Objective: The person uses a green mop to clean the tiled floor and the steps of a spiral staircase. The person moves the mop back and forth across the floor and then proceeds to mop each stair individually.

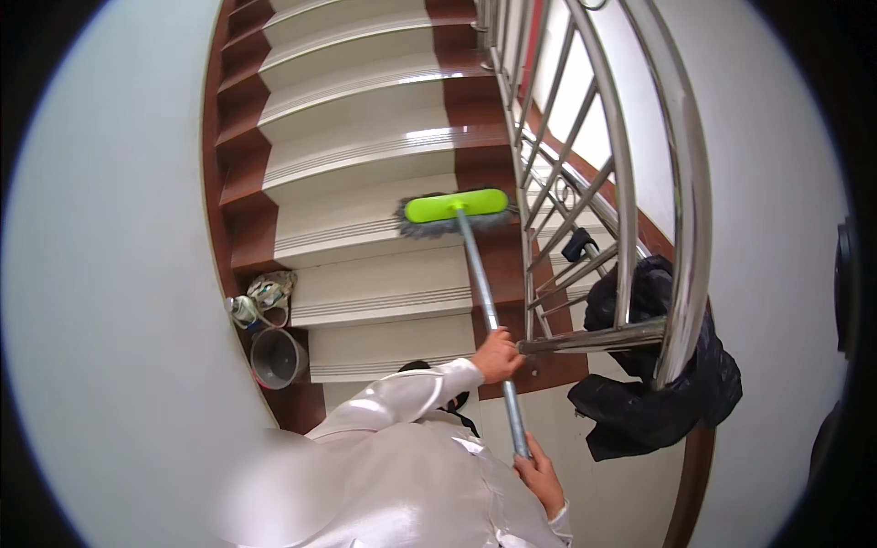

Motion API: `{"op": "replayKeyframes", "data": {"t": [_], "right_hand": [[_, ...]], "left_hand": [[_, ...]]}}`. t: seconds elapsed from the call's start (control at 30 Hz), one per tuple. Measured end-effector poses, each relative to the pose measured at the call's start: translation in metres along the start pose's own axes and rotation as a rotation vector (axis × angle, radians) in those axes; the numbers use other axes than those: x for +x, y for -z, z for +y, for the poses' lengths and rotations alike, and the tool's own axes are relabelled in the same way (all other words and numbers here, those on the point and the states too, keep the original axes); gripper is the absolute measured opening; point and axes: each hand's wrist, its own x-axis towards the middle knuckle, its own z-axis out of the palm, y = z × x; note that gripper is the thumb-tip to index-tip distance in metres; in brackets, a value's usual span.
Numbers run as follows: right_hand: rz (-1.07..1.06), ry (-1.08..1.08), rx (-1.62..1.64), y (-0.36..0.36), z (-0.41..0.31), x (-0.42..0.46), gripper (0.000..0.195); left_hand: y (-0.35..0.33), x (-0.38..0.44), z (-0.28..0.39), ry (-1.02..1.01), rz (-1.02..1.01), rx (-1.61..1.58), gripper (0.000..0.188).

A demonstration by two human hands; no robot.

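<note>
A long-handled brush mop with a bright green head (pixel 457 205) and grey bristles lies across a stair tread, near the edge between its cream and red-brown parts. Its metal pole slants down toward me. My left hand (pixel 498 355) is closed around the middle of the pole, beside the end of the railing's lower bar. Near the pole's lower end, my right hand (pixel 540 476) is closed on it, close to my body. The bristles touch the tread of the staircase (pixel 384 281).
A stainless steel railing (pixel 688 171) runs along the right, with black plastic bags (pixel 651 418) at its post. At the left wall stand a grey bucket (pixel 277 357), a spray bottle (pixel 241 310) and a crumpled plastic bag (pixel 274 288).
</note>
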Motion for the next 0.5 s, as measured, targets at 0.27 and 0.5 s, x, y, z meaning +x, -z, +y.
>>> {"op": "replayKeyframes", "data": {"t": [0.27, 0.5], "right_hand": [[-0.082, 0.004, -0.164, 0.004, -0.02, -0.012, 0.061], [-0.386, 0.216, -0.455, -0.029, -0.022, 0.078, 0.062]], "left_hand": [[0.022, -0.024, 0.008, -0.098, 0.019, -0.06, 0.029], [0.079, -0.1, -0.064, 0.187, 0.156, 0.101, 0.023]]}}
